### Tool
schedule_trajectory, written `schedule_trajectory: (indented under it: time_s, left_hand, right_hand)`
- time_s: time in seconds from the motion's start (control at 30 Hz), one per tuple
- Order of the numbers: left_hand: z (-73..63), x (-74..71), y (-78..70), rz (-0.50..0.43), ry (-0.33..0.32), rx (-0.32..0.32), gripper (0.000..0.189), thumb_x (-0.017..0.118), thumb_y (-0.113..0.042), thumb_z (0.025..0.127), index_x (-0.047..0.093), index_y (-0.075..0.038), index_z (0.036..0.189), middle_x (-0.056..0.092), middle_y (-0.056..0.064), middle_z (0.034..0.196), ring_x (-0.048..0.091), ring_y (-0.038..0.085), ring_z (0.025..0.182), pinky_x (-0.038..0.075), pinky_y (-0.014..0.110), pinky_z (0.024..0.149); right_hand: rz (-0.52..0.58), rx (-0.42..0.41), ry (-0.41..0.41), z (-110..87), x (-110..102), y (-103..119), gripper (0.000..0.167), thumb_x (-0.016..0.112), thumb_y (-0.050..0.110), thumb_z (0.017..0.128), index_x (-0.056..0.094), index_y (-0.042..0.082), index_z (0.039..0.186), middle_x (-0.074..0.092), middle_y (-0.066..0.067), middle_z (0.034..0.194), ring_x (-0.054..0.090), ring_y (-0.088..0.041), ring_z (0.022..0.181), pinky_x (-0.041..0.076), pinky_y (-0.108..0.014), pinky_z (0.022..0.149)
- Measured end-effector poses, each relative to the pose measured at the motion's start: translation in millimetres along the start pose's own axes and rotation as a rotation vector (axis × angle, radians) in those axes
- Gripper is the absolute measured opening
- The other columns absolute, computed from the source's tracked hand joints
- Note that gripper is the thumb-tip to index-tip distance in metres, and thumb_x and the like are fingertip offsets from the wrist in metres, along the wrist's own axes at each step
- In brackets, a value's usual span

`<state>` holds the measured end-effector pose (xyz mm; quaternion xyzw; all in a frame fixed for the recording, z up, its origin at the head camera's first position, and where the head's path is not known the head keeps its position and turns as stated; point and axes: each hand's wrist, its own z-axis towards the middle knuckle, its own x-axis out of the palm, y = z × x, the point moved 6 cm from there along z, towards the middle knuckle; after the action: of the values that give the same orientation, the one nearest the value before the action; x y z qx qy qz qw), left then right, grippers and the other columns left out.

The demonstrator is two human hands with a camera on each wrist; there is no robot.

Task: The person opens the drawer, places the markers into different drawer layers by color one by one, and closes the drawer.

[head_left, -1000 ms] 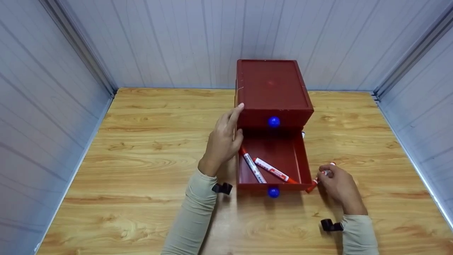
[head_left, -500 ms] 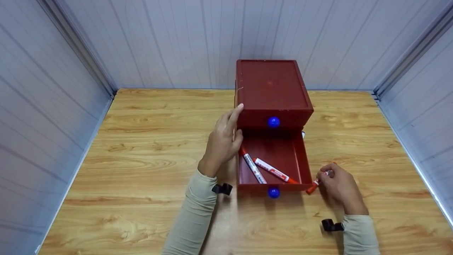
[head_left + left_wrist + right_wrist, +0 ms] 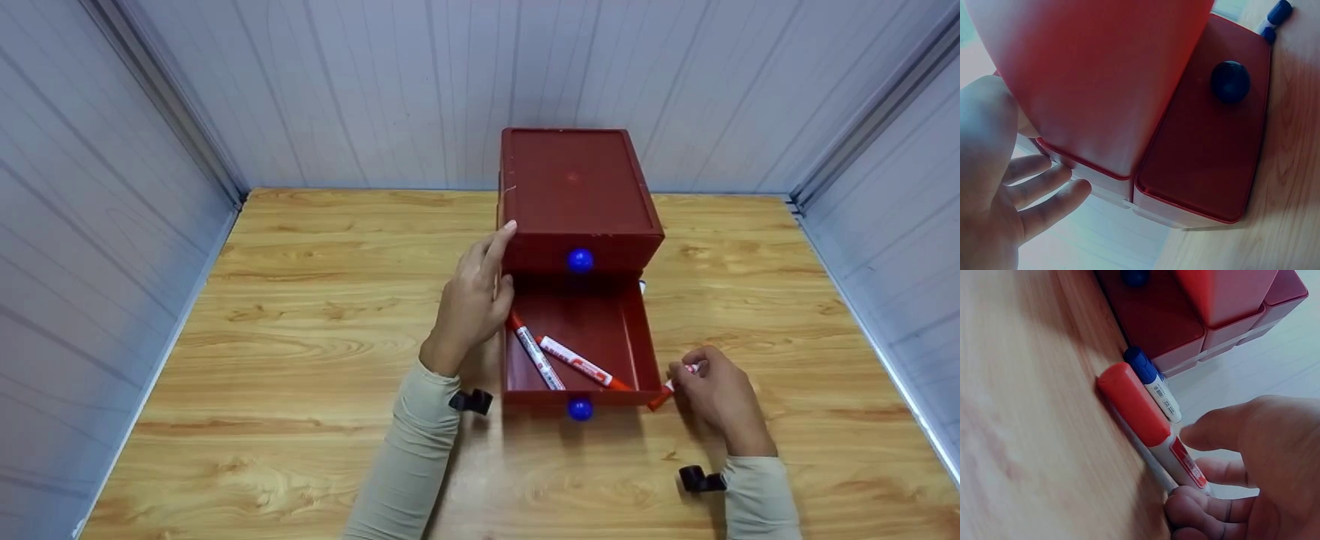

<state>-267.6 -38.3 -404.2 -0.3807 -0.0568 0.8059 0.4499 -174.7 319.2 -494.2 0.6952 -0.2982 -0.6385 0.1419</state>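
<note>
A dark red drawer cabinet (image 3: 577, 180) stands at the back, its middle drawer (image 3: 646, 337) pulled out. Inside the drawer lie two red-capped markers, one slanting along the left wall (image 3: 538, 356) and another across the middle (image 3: 581, 361). My left hand (image 3: 469, 304) rests against the cabinet's left side with fingers extended, the index fingertip at the upper front corner and the thumb by the drawer's rim. To the right of the drawer, my right hand (image 3: 716, 386) pinches a red marker (image 3: 1134, 405) low over the table, its red cap pointing toward the drawer's front corner.
A blue-capped marker (image 3: 1154, 385) lies on the table beside the cabinet's right side, mostly hidden in the head view. Blue ball knobs sit on the upper drawer (image 3: 580, 260) and the pulled-out one (image 3: 580, 409). White panel walls (image 3: 360, 90) enclose the wooden table (image 3: 300, 337).
The right hand's fingers have closed in slightly on the red marker, and the marker's far end has become hidden behind them. The left hand and the drawer keep their places.
</note>
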Motion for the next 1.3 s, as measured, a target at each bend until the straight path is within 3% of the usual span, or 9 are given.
schedule_trajectory:
  time_s: [0.5, 0.77, 1.3]
  left_hand:
    - [-0.7, 0.2, -0.4, -0.01, 0.0, -0.003, 0.073, 0.059, -0.006, 0.091, 0.031, -0.024, 0.156, 0.056, 0.015, 0.135, 0.057, 0.025, 0.109, 0.056, 0.04, 0.078]
    - [-0.6, -0.8, -0.9, 0.0, -0.006, -0.007, 0.074, 0.058, -0.005, 0.09, 0.031, -0.024, 0.156, 0.057, 0.014, 0.133, 0.057, 0.026, 0.107, 0.055, 0.041, 0.072]
    - [-0.3, -1.3, -1.7, 0.001, 0.002, -0.005, 0.073, 0.058, -0.006, 0.091, 0.03, -0.024, 0.157, 0.056, 0.015, 0.134, 0.057, 0.025, 0.105, 0.055, 0.039, 0.073]
  right_hand:
    - [0.023, 0.012, -0.034, -0.7, -1.5, -1.4, 0.038, 0.062, 0.034, 0.098, 0.057, 0.001, 0.117, 0.062, -0.015, 0.099, 0.059, -0.03, 0.087, 0.043, -0.04, 0.072]
    - [0.038, -0.008, -0.116, 1.3, -5.1, -0.9, 0.034, 0.063, 0.023, 0.095, 0.059, 0.0, 0.119, 0.065, -0.013, 0.097, 0.059, -0.027, 0.086, 0.043, -0.038, 0.073]
    - [0.108, 0.026, -0.119, 1.1, -4.9, -0.7, 0.032, 0.06, 0.018, 0.095, 0.056, 0.003, 0.124, 0.062, -0.013, 0.096, 0.058, -0.023, 0.078, 0.046, -0.031, 0.062]
